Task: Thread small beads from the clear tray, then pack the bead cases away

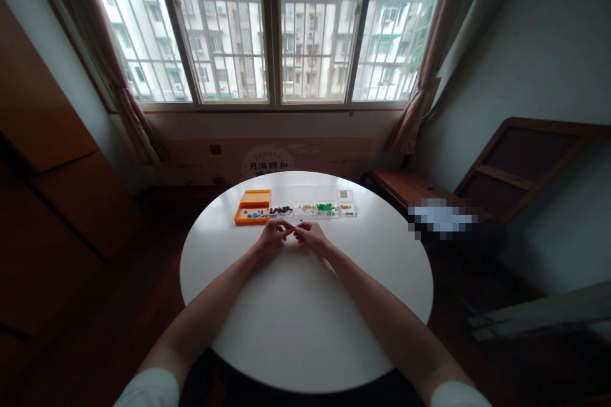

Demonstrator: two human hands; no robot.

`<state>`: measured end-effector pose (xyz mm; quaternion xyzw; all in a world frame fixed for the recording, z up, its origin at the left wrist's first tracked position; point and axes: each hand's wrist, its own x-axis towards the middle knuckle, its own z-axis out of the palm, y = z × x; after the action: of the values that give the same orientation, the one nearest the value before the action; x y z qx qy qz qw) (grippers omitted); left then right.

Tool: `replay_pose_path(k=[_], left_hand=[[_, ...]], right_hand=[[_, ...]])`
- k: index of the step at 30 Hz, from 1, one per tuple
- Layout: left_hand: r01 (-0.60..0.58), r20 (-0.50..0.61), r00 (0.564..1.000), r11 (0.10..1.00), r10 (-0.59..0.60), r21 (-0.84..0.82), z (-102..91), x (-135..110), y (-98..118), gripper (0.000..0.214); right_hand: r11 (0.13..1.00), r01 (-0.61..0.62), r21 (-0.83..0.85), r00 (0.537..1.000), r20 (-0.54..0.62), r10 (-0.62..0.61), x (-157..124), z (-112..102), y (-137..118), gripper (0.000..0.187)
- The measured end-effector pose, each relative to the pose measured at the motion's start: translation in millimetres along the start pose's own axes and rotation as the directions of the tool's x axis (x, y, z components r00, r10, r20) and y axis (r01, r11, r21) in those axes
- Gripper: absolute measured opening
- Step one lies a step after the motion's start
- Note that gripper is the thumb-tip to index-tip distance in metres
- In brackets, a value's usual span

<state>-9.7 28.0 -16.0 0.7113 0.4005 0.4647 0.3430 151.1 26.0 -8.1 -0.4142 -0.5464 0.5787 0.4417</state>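
Observation:
My left hand point(273, 236) and my right hand point(311, 235) meet fingertip to fingertip on the round white table point(305, 311). Both pinch something too small to make out between them. Just beyond the hands lies an orange tray point(252, 206) with small blue pieces in it. To its right runs a row of clear compartment boxes point(317, 203) holding dark, yellowish and green beads. A tiny blue piece point(300, 220) lies on the table by my fingertips.
A large barred window point(272, 25) with curtains fills the far wall. A wooden cabinet point(52, 159) stands at the left. A wooden bench point(405, 187) and a leaning wooden frame point(525, 165) stand at the right.

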Motion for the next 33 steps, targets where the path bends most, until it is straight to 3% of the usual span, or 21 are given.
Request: replay_pose_path(k=[20, 33], left_hand=[[0.005, -0.009, 1.000, 1.000, -0.005, 0.027, 2.8, -3.8, 13.2, 0.034], [-0.056, -0.009, 0.998, 0.998, 0.056, -0.030, 6.0, -5.9, 16.7, 0.032]], right_hand=[[1.000, 0.022, 0.006, 1.000, 0.018, -0.023, -0.8, -5.3, 5.7, 0.027], [0.997, 0.025, 0.073, 0.999, 0.024, -0.026, -8.1, -9.6, 4.5, 0.026]])
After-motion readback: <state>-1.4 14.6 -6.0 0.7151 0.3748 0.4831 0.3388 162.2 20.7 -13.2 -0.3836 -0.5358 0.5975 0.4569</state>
